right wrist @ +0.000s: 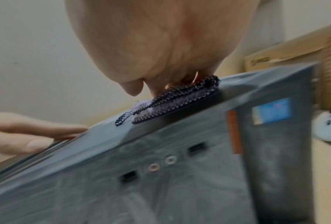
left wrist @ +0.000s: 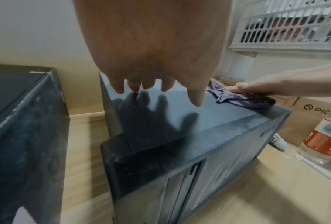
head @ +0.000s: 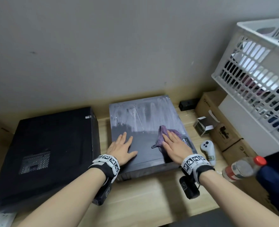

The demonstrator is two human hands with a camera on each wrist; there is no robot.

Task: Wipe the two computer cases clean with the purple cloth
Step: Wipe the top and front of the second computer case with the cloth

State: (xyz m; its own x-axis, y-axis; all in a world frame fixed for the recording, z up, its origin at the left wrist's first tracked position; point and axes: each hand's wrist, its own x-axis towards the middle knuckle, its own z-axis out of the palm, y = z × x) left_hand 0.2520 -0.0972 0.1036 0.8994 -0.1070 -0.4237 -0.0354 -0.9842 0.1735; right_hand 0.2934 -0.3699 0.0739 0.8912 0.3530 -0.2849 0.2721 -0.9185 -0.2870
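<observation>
Two dark computer cases lie flat on the wooden desk. The right case (head: 145, 122) is grey with dust streaks on its far half and darker on its near half. My right hand (head: 174, 145) lies flat on the purple cloth (head: 164, 136) and presses it onto that case near the right edge. The cloth (left wrist: 243, 97) (right wrist: 172, 101) is bunched under the fingers. My left hand (head: 122, 146) rests flat with spread fingers on the same case's near left part. The left case (head: 45, 149) is black and untouched.
A white lattice basket (head: 256, 76) overhangs the right side. Cardboard boxes (head: 224, 128), a small black box (head: 202, 126), a white controller (head: 208, 151) and a red-capped plastic bottle (head: 243, 167) crowd the desk to the right. A wall stands close behind the cases.
</observation>
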